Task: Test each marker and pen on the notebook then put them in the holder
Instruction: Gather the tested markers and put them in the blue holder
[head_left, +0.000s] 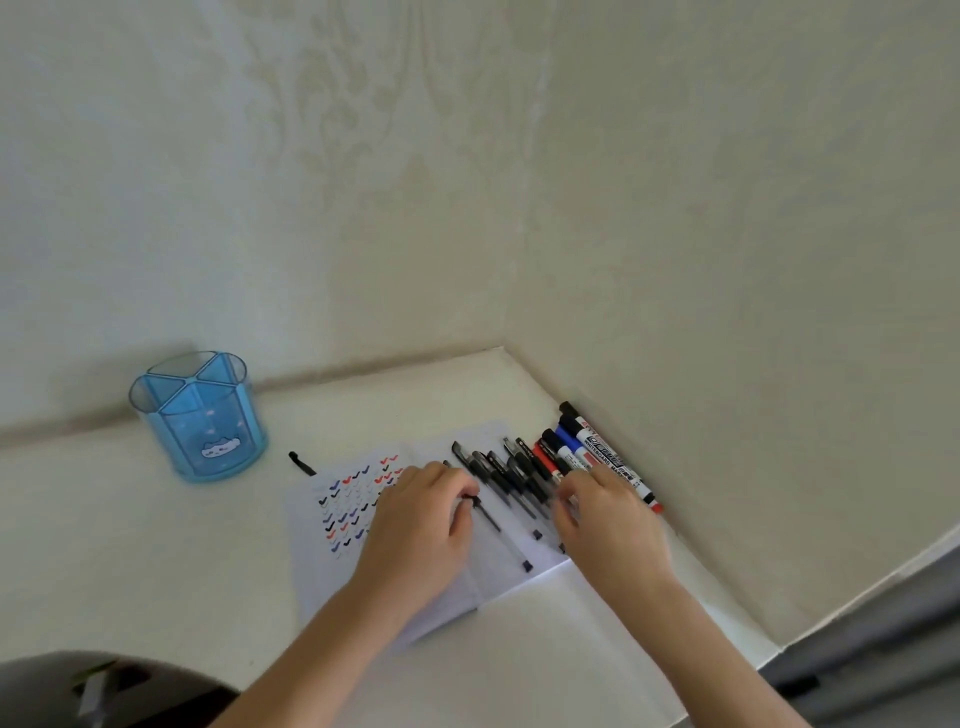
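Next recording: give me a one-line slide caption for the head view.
Left hand pinches a black pen on the tick-marked notebook, right hand over the markers, blue holder standing apart at left.

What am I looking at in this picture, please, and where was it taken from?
No machine here: a person works with bare hands, and the picture comes from a camera on their head, looking down. On the table lies an open notebook with ticks in black, blue and red. Pens lie on its right page, markers beside them along the wall, and a blue holder stands to the left. The left hand pinches the end of one pen; the right hand curls over the markers, but its hold is unclear.
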